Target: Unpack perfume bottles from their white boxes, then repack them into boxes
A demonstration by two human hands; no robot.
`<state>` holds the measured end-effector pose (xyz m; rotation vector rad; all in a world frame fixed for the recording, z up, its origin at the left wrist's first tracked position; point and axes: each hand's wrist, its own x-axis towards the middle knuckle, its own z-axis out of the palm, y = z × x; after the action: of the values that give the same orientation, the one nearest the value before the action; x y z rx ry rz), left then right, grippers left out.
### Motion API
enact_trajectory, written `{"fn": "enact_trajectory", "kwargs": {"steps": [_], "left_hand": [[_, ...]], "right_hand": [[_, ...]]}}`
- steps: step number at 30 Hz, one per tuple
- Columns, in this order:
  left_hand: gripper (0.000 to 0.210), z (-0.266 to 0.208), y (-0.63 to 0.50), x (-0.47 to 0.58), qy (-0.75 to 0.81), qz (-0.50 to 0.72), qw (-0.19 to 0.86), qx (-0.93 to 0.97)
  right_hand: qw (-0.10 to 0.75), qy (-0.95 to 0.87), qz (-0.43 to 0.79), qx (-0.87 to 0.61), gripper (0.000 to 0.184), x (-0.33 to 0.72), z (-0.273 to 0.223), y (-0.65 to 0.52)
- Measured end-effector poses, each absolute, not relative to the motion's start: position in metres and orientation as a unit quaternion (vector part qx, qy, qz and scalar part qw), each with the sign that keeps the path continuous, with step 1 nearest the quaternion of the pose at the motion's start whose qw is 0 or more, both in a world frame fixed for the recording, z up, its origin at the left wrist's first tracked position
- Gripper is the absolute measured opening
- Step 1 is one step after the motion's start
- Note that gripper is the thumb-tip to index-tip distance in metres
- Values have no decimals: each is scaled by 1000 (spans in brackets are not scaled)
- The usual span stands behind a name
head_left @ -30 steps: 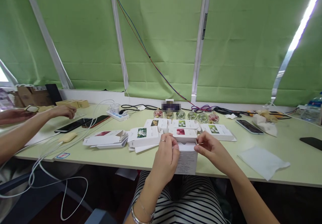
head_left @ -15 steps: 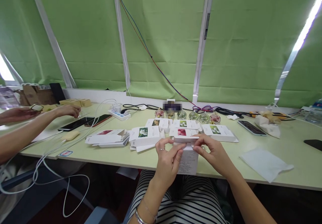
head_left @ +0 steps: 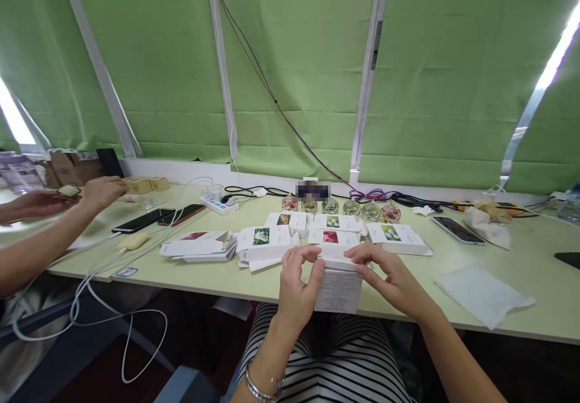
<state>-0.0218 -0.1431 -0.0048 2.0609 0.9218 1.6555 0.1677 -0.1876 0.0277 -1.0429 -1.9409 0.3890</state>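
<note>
A small white carton (head_left: 339, 294) with fine print on its facing side stands at the table's front edge. My left hand (head_left: 299, 285) grips its left side, thumb and fingers at the upper corner. On the other side, my right hand (head_left: 392, 275) has its fingers on the top flap and its thumb near the right upper edge. The flap lies down over the end of the carton. Just behind are flower-printed white boxes, among them one with a red flower (head_left: 334, 238), one with a white flower (head_left: 265, 238) and one at the right (head_left: 396, 238).
Several round glass bottles (head_left: 351, 208) line the back beside black cables. Flattened white boxes (head_left: 199, 246) lie left. A tissue (head_left: 484, 296) and a phone (head_left: 457, 230) are at right. At far left another person's hand (head_left: 105, 193) works near phones and white cables (head_left: 90, 288).
The carton's top flap, raised before, is now folded down. My fingers have shifted onto its edges. The other person's hand at left has moved back slightly leftward.
</note>
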Motion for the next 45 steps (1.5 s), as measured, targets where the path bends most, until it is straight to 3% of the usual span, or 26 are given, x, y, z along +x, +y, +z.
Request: {"fn": "enact_trajectory", "kwargs": {"steps": [6, 18, 28, 39, 45], "left_hand": [[10, -11, -141, -19, 274, 616, 227, 703], [7, -7, -141, -21, 252, 624, 139, 727], [12, 0, -148, -22, 296, 581, 205, 730], [14, 8, -151, -23, 290, 560, 106, 769], [12, 8, -153, -22, 312, 551, 114, 766]], "right_hand": [[444, -781, 170, -405, 11, 169, 26, -186], [433, -797, 154, -391, 19, 169, 23, -186], [446, -785, 130, -410, 15, 164, 25, -186], [448, -783, 123, -413, 16, 163, 25, -187], [459, -768, 121, -430, 15, 159, 23, -186]]}}
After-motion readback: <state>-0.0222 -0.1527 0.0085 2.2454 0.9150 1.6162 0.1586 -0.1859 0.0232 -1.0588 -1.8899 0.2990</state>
